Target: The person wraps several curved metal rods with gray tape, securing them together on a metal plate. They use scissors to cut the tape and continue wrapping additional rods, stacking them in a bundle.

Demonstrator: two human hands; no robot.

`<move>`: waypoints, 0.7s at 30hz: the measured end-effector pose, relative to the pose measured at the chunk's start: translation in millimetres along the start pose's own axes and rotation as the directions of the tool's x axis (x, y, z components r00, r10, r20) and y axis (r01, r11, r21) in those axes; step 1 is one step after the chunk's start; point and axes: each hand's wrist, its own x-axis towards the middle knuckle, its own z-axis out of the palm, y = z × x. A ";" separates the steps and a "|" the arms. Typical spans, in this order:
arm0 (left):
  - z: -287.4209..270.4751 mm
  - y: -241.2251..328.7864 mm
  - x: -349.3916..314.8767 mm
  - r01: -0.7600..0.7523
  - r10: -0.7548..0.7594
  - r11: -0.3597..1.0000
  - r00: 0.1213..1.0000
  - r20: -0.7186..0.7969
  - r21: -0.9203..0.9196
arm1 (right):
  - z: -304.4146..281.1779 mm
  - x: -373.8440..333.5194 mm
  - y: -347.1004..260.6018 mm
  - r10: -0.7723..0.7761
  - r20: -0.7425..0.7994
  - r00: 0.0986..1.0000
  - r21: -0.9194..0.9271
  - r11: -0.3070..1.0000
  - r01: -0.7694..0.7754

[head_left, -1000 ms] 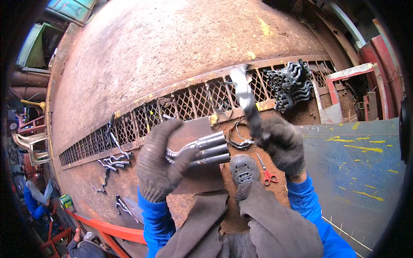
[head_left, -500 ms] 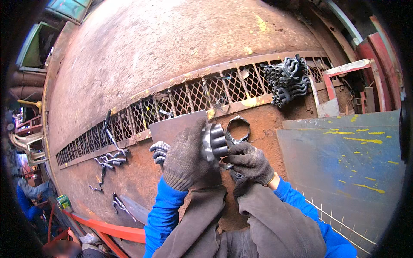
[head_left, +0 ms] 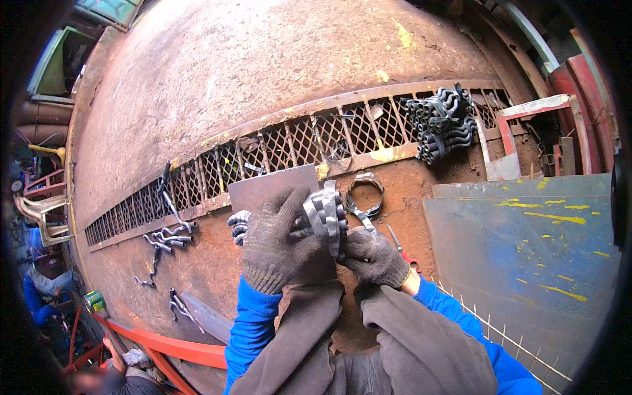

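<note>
My left hand (head_left: 276, 243), in a dark knit glove, is closed around a bundle of bent metal pipes (head_left: 342, 210) with a shiny grey strip (head_left: 319, 214) wrapped around it. More pipe ends (head_left: 239, 225) show beyond the glove on the left. My right hand (head_left: 375, 258), gloved too, presses its fingers at the lower right edge of the bundle; whether it pinches the bundle or the strip is hidden. Just beyond lies a loose grey ring of strip (head_left: 376, 209), one end reaching down to my right hand. A flat metal sheet (head_left: 273, 187) is behind my left hand.
A mesh floor grate (head_left: 270, 150) crosses ahead, with a pile of bent pipes (head_left: 438, 122) at its right. Loose pipes (head_left: 172, 240) lie left. A red-handled tool (head_left: 409, 259) is beside my right hand. A large metal sheet (head_left: 526, 243) is right. Someone sits lower left.
The bundle has turned in my hands, so its wrapped side shows more and the pipe ends face right. My right hand has shifted slightly down and left, uncovering the red-handled tool.
</note>
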 end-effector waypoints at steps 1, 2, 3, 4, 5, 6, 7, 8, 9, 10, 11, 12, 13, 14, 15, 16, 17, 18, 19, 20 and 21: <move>-0.2 -2.2 0.0 -0.042 0.040 0.998 0.998 -0.057 -0.038 | 0.1 0.8 0.4 0.013 -0.002 1.000 0.007 1.000 -0.013; 0.2 -5.6 -0.2 -0.085 0.077 0.994 0.990 -0.114 -0.074 | 0.0 1.6 0.5 0.026 -0.005 1.000 0.014 1.000 -0.026; -0.1 -7.8 -0.2 -0.131 0.111 0.986 0.979 -0.173 -0.106 | -0.2 2.4 0.2 0.018 -0.023 1.000 0.004 1.000 -0.018; -2.2 -7.4 -0.3 -0.145 0.128 0.987 0.970 -0.207 -0.069 | 1.6 1.7 0.4 0.013 -0.044 0.999 -0.002 1.000 -0.013; -6.3 -5.1 0.1 -0.157 0.145 0.987 0.960 -0.239 -0.032 | 3.2 1.1 0.8 0.008 -0.064 0.998 -0.007 1.000 -0.009; -9.6 -2.6 0.0 -0.169 0.164 0.986 0.948 -0.271 0.005 | 3.6 0.9 0.9 0.020 -0.054 0.998 -0.008 1.000 -0.020; -8.3 1.8 -0.3 -0.148 0.121 0.987 0.940 -0.319 -0.062 | 1.7 0.8 -0.1 0.035 -0.040 0.999 -0.014 0.999 -0.035; -8.6 4.7 -1.7 -0.162 0.138 0.986 0.931 -0.338 -0.042 | 0.1 0.4 -1.5 0.049 -0.026 0.998 -0.021 0.999 -0.050; -9.0 7.2 -4.1 -0.175 0.156 0.984 0.922 -0.355 -0.022 | 0.4 0.6 -3.3 0.053 -0.063 0.997 -0.002 0.999 -0.053; -9.2 8.5 -7.1 -0.185 0.172 0.983 0.912 -0.373 0.001 | 2.1 1.5 -5.9 0.055 -0.099 0.994 0.019 0.998 -0.053; -6.7 6.3 -10.0 -0.167 0.134 0.984 0.918 -0.374 -0.056 | 2.4 1.6 -8.3 0.058 -0.134 0.989 0.038 0.998 -0.054; -4.9 6.5 -6.1 -0.118 0.100 0.993 0.925 -0.366 -0.028 | -0.2 1.4 -10.6 0.037 -0.124 0.992 -0.003 0.999 -0.038; -3.3 6.7 2.4 -0.067 0.064 0.998 0.929 -0.365 0.004 | -3.8 3.1 -13.4 0.009 -0.109 0.994 -0.044 0.999 -0.014; -2.1 6.9 6.7 -0.016 0.028 0.999 0.931 -0.364 0.036 | -5.8 3.7 -16.2 -0.018 -0.093 0.995 -0.085 0.996 0.010; -1.7 6.8 5.3 0.084 -0.037 0.985 0.956 -0.290 0.152 | -5.8 3.1 -19.3 0.018 -0.066 0.998 -0.053 0.998 -0.021; 4.3 1.4 5.2 0.064 -0.019 0.981 0.972 -0.234 0.185 | -7.8 0.4 -21.0 0.059 -0.047 0.997 -0.030 0.998 -0.061; 7.8 -10.1 0.8 0.056 -0.013 0.972 0.983 -0.185 0.230 | -7.3 1.1 -23.6 0.087 -0.017 0.996 0.003 0.996 -0.087; 9.5 -19.7 -3.0 0.045 -0.009 0.961 0.991 -0.134 0.273 | -5.7 1.5 -23.5 0.065 -0.045 0.997 -0.003 0.998 -0.065; 8.2 -21.6 -0.6 0.016 0.007 0.946 0.997 -0.071 0.325 | -5.1 2.0 -22.2 0.047 -0.078 0.996 -0.016 0.999 -0.048; 6.5 -20.4 0.6 -0.003 0.013 0.972 0.999 -0.042 0.235 | -5.7 2.6 -22.0 0.029 -0.112 0.993 -0.030 0.999 -0.032; 2.5 -17.4 2.0 -0.021 0.024 0.990 1.000 -0.014 0.143 | -8.6 1.4 -24.1 0.023 -0.099 0.995 -0.035 0.999 -0.027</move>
